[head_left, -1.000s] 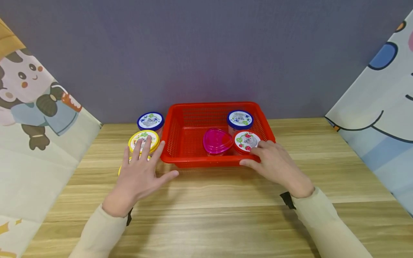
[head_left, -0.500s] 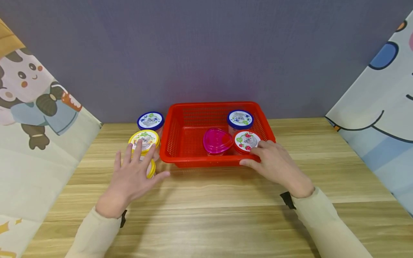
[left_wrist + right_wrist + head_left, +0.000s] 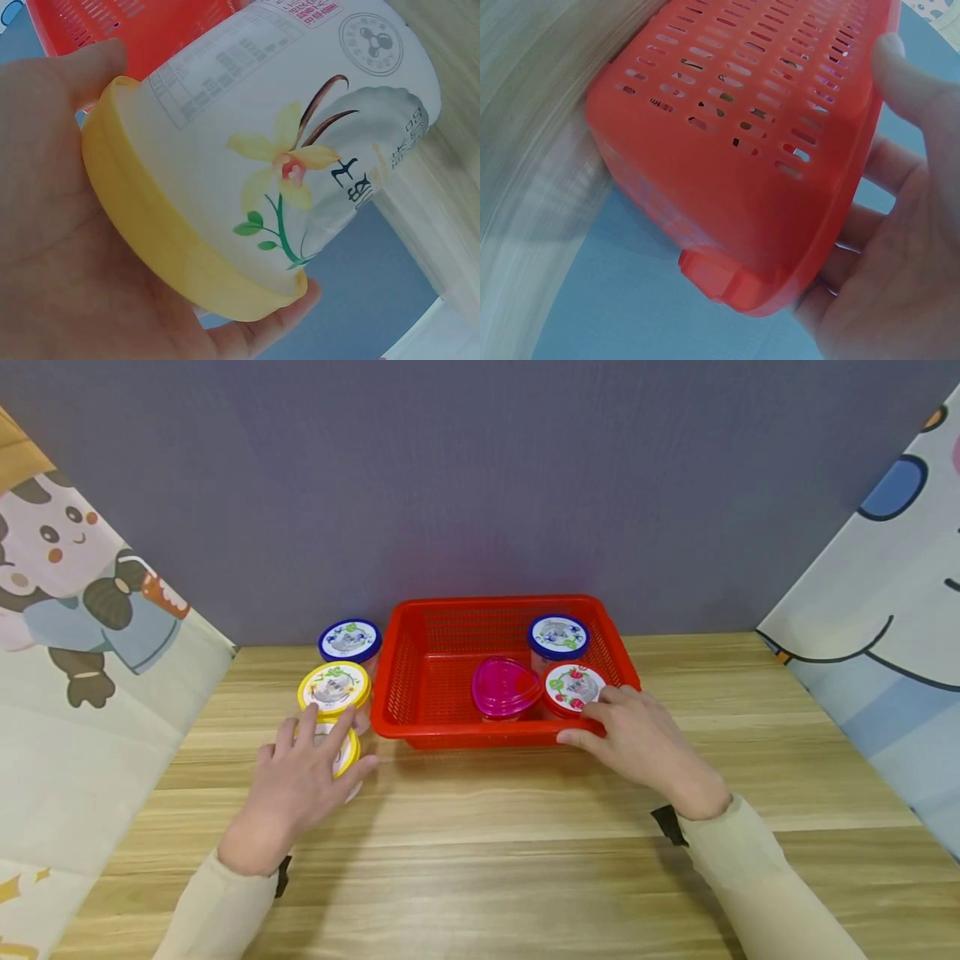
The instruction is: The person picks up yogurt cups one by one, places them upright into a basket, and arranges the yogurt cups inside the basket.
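My left hand (image 3: 292, 785) is at the front of a row of tubs, its thumb and fingers around the yellow lid of the nearest tub (image 3: 347, 753). In the left wrist view this white vanilla-flower tub (image 3: 292, 157) has its lid between thumb and fingertips, close to the palm. My right hand (image 3: 637, 739) grips the front right corner of the red plastic basket (image 3: 450, 731), thumb outside the rim and fingers inside. Near those fingers in the basket is a red-lidded tub (image 3: 573, 687). Beside it are a pink-lidded container (image 3: 504, 687) and a blue-lidded tub (image 3: 558, 637).
Behind the gripped tub stand another yellow-lidded tub (image 3: 334, 686) and a blue-lidded tub (image 3: 350, 640), both left of the basket. A grey panel (image 3: 480, 485) rises behind the wooden table (image 3: 480, 860). Cartoon-printed sheets (image 3: 112, 585) flank the sides.
My left hand has moved back toward me and a little left, from over the farther yellow lid down to the nearest yellow-lidded tub. The right hand and basket stay put.
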### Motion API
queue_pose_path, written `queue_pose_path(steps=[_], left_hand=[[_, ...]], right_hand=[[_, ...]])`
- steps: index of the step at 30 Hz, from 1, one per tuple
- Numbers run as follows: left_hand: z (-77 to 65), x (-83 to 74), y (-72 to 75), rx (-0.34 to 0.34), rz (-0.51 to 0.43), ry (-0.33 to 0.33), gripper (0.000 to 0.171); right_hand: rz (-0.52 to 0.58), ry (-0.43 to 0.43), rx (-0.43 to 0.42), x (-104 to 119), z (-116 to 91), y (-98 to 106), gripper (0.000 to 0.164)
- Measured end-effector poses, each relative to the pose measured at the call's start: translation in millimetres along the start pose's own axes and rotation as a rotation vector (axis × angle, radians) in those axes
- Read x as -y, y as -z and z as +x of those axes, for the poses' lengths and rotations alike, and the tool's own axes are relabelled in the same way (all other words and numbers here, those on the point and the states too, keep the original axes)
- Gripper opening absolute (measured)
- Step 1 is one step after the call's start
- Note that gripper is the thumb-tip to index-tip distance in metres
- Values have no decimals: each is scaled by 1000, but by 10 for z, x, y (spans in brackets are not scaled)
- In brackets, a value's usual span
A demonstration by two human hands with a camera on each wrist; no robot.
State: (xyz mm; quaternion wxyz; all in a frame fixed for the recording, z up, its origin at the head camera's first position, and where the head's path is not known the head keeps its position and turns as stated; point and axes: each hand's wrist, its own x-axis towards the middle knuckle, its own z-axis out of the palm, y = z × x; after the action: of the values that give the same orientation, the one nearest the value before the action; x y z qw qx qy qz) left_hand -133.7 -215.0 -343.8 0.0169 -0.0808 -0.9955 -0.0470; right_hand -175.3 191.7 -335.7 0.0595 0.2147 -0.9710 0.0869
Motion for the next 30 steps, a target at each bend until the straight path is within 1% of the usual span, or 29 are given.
queue_pose_path(steps=[6, 9, 11, 15, 18, 22, 26, 30], left_hand=[[-3, -10, -4, -22, 27, -10, 72], [5, -16, 9, -16, 19, -6, 69], [14, -14, 26, 0, 20, -2, 70], [49, -5, 77, 68, 12, 5, 75], [78, -5, 118, 117, -12, 7, 77], [115, -12, 151, 159, -35, 16, 76], [141, -31, 154, 172, -30, 31, 76], [145, -33, 142, 144, -13, 22, 74]], right_hand=[[0, -1, 0, -5, -2, 12, 54], [0, -2, 5, -3, -7, 17, 55], [-1, -1, 7, -1, -9, 19, 56], [1, 1, 2, 4, -8, 19, 57], [4, 0, -3, 6, -9, 18, 56], [4, -3, -3, 7, -10, 14, 54], [7, -5, 4, 6, -6, 11, 55], [7, -7, 14, 7, -6, 17, 57]])
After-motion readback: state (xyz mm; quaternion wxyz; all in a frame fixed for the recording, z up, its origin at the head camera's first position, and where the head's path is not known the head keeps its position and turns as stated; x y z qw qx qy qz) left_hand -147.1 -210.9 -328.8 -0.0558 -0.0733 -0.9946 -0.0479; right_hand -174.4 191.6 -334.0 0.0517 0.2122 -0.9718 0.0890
